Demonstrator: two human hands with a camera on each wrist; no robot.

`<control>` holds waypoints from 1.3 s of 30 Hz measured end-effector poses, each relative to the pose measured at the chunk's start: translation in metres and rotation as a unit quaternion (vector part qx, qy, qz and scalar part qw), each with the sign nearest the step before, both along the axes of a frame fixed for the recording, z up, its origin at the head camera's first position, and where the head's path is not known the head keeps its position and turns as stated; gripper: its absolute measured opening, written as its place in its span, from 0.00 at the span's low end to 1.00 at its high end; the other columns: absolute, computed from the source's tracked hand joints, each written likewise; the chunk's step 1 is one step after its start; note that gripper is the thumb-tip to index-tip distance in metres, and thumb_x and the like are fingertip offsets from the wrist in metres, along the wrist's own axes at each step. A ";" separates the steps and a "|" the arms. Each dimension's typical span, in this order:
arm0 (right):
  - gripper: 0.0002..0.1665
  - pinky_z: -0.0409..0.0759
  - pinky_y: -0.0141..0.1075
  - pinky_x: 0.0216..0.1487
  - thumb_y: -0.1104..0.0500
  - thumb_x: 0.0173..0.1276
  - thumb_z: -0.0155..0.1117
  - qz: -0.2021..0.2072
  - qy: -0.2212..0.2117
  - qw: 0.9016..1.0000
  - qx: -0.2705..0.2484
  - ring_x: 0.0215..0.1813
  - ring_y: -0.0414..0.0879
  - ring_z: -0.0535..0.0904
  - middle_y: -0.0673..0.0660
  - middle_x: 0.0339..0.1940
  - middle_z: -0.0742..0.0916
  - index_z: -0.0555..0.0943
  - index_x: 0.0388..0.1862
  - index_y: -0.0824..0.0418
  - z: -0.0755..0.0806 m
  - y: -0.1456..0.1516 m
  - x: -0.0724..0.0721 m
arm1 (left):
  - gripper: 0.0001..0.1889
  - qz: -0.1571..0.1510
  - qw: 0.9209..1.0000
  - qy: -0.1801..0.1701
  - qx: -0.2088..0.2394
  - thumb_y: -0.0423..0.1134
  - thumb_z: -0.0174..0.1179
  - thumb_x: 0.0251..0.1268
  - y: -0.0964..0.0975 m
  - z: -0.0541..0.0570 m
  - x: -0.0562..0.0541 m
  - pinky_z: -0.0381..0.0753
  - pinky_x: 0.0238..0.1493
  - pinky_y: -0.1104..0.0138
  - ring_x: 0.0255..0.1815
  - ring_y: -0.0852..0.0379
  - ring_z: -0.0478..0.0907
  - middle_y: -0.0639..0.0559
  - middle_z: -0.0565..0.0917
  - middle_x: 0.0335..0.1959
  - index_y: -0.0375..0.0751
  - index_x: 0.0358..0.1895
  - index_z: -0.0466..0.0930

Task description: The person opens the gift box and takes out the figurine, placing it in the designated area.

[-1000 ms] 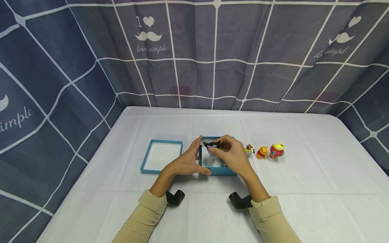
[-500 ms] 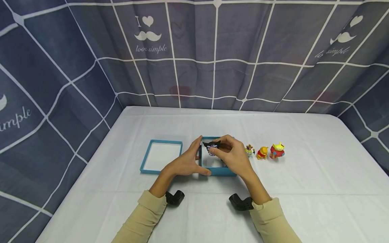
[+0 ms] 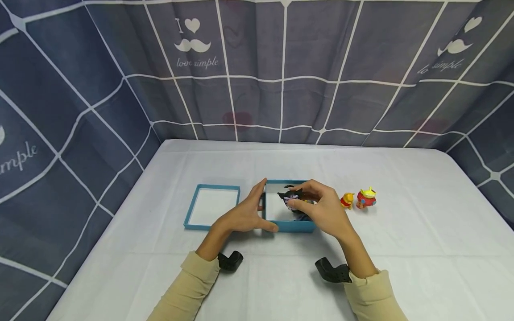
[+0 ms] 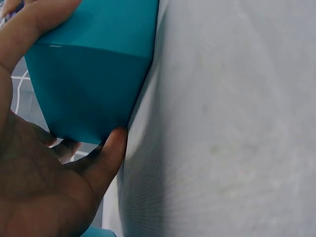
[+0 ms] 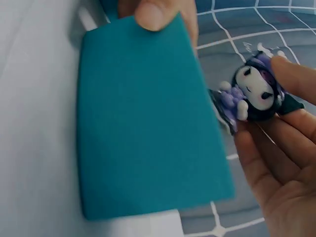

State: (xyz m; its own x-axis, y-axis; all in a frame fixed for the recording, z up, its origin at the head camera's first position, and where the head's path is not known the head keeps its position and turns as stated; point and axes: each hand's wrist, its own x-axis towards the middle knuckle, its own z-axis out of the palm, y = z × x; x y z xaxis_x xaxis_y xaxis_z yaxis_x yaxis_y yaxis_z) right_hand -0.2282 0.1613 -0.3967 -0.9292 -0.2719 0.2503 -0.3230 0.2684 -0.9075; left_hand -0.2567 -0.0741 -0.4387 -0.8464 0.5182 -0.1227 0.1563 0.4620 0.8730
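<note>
My left hand (image 3: 250, 215) grips the left end of a teal box (image 3: 295, 226), thumb along its front wall. In the left wrist view its fingers press the end of the box (image 4: 89, 89). My right hand (image 3: 326, 209) pinches a small toy figurine (image 5: 254, 89) with a white face, black pointed hood and purple dress. It holds the figurine over the right part of the open box, with the toy's feet toward the box in the right wrist view. Dark items lie inside the box under the right hand, partly hidden by it.
Left of the box lies its shallow lid (image 3: 213, 207), teal-rimmed and white inside. To the right stand a yellow-and-red bear figurine (image 3: 347, 200) and a green-headed figurine in red (image 3: 366, 198). A white cloth (image 3: 249, 285) covers the table, with a grey checked curtain (image 3: 257, 102) behind.
My right hand has moved right with the figurine, and now covers the leftmost of the standing toys. More of the box's white inside shows. The left hand keeps its grip.
</note>
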 end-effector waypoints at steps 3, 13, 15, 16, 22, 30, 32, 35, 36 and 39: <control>0.14 0.83 0.39 0.40 0.58 0.62 0.75 0.020 -0.004 1.000 -0.008 0.41 0.51 0.85 0.54 0.41 0.88 0.84 0.45 0.59 0.004 0.008 0.001 | 0.68 0.000 1.000 0.001 0.004 0.45 0.79 0.46 0.000 0.001 0.000 0.72 0.62 0.55 0.66 0.41 0.69 0.52 0.36 0.80 0.55 0.81 0.30; 0.13 0.81 0.38 0.48 0.60 0.61 0.75 0.034 -0.035 0.999 0.023 0.51 0.48 0.83 0.53 0.48 0.87 0.84 0.43 0.60 0.014 0.041 0.001 | 0.68 -0.003 1.000 0.003 0.012 0.45 0.79 0.46 0.000 0.003 0.002 0.71 0.62 0.53 0.66 0.38 0.69 0.50 0.34 0.80 0.53 0.81 0.30; 0.13 0.82 0.39 0.47 0.60 0.61 0.75 0.034 -0.042 0.998 0.024 0.51 0.49 0.83 0.54 0.49 0.87 0.83 0.43 0.60 0.017 0.047 0.002 | 0.68 -0.004 1.000 0.002 0.013 0.44 0.78 0.47 0.000 0.004 0.002 0.71 0.62 0.52 0.66 0.38 0.69 0.50 0.34 0.80 0.53 0.81 0.30; 0.13 0.82 0.39 0.46 0.60 0.61 0.75 0.035 -0.043 0.998 0.026 0.51 0.49 0.83 0.54 0.49 0.87 0.83 0.43 0.60 0.018 0.049 0.002 | 0.68 -0.005 1.000 0.001 0.013 0.44 0.78 0.47 -0.001 0.004 0.002 0.71 0.62 0.52 0.66 0.38 0.69 0.51 0.34 0.80 0.54 0.81 0.30; 0.14 0.82 0.38 0.47 0.60 0.62 0.74 0.048 -0.053 0.997 0.030 0.51 0.49 0.83 0.55 0.52 0.86 0.83 0.46 0.62 0.022 0.066 0.003 | 0.67 -0.008 1.000 -0.004 0.018 0.44 0.78 0.48 -0.001 0.003 0.002 0.71 0.63 0.52 0.67 0.38 0.67 0.51 0.34 0.80 0.54 0.81 0.29; 0.15 0.82 0.37 0.48 0.64 0.63 0.72 0.063 -0.067 0.996 0.023 0.50 0.52 0.84 0.59 0.52 0.86 0.81 0.48 0.66 0.017 0.088 0.001 | 0.67 -0.010 1.000 -0.003 0.018 0.45 0.78 0.47 -0.002 0.002 0.002 0.70 0.63 0.52 0.67 0.39 0.68 0.52 0.35 0.80 0.54 0.81 0.30; 0.16 0.82 0.37 0.48 0.63 0.64 0.72 0.060 -0.073 0.995 0.026 0.50 0.50 0.84 0.59 0.52 0.86 0.81 0.48 0.67 0.016 0.092 0.001 | 0.67 -0.011 1.000 -0.002 0.018 0.45 0.78 0.48 -0.002 0.002 0.002 0.70 0.63 0.52 0.67 0.39 0.68 0.52 0.35 0.80 0.54 0.81 0.30; 0.16 0.82 0.37 0.48 0.62 0.64 0.72 0.054 -0.088 0.994 0.029 0.51 0.49 0.85 0.59 0.53 0.86 0.81 0.48 0.68 0.014 0.097 0.001 | 0.67 -0.012 1.000 -0.001 0.017 0.46 0.77 0.48 -0.002 0.002 0.002 0.70 0.63 0.52 0.67 0.39 0.68 0.52 0.34 0.80 0.55 0.80 0.29; 0.16 0.82 0.36 0.47 0.61 0.64 0.72 0.050 -0.090 0.994 0.034 0.50 0.49 0.85 0.60 0.52 0.86 0.81 0.48 0.67 0.013 0.098 0.002 | 0.67 -0.012 1.000 0.000 0.017 0.46 0.77 0.48 -0.002 0.001 0.002 0.70 0.63 0.52 0.67 0.39 0.68 0.52 0.34 0.80 0.55 0.80 0.29; 0.16 0.82 0.36 0.47 0.61 0.63 0.73 0.043 -0.095 0.993 0.046 0.50 0.48 0.85 0.62 0.53 0.85 0.81 0.46 0.68 0.010 0.100 0.002 | 0.67 -0.010 1.000 0.002 0.015 0.46 0.78 0.48 -0.002 0.001 0.003 0.70 0.63 0.52 0.67 0.40 0.68 0.53 0.34 0.80 0.55 0.81 0.30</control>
State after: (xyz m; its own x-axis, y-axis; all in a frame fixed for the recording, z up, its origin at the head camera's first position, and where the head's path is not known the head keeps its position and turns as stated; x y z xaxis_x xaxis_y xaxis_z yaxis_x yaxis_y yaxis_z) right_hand -0.2266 0.2614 -0.3867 -0.9296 -0.3660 0.0424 -0.1727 0.3311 -0.9276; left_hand -0.2540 -0.0761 -0.4375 -0.8359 0.5390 -0.1042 0.1689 0.4331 0.8854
